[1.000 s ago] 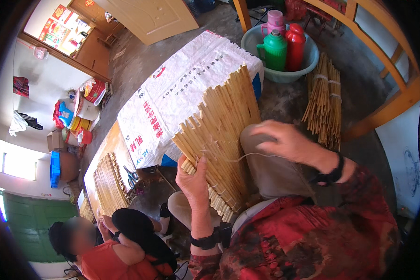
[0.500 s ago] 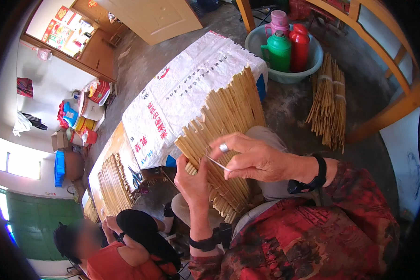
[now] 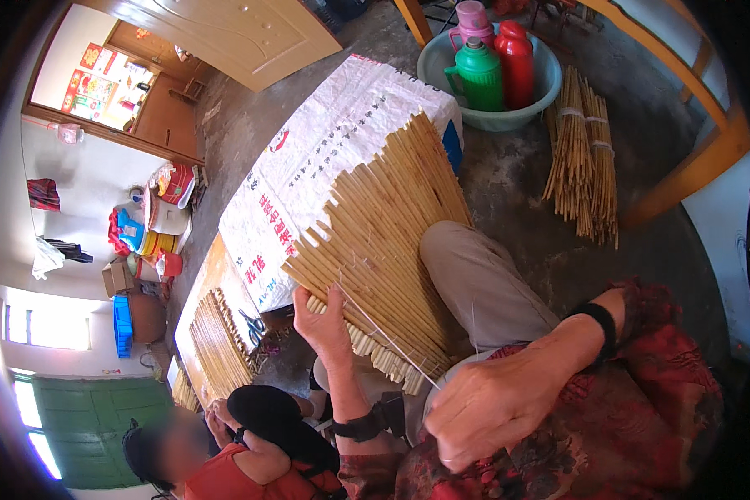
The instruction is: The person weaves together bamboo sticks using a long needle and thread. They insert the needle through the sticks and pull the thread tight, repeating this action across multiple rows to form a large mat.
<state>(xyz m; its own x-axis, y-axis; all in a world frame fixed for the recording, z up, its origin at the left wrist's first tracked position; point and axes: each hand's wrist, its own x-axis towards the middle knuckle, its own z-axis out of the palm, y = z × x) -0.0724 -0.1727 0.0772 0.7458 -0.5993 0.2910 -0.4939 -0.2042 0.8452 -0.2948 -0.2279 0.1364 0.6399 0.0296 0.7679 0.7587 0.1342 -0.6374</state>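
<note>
A mat of straight tan stalks [image 3: 383,221] leans from my lap onto the covered table. My left hand [image 3: 325,325] is closed on its near left edge, thumb on top and fingers partly hidden underneath. From beside that thumb a pale thread [image 3: 383,335] runs taut across the stalks to my right hand [image 3: 492,408]. That hand is a closed fist, back upward, low in front of my red patterned top. Whatever else its fingers might hold is hidden. Thin loose thread ends stick up from the mat's surface.
A printed white sack sheet [image 3: 308,150] covers the table. Scissors [image 3: 252,327] and another stalk mat [image 3: 221,333] lie at its left end, where a person in red [image 3: 242,467] sits. Right of the table are a basin [image 3: 487,121] with flasks, stalk bundles [image 3: 579,158] and a wooden chair frame [image 3: 692,175].
My right hand has pulled away from the left one, down and to the right, drawing the thread out taut. The left hand keeps hold of the mat's edge. The view has shifted slightly.
</note>
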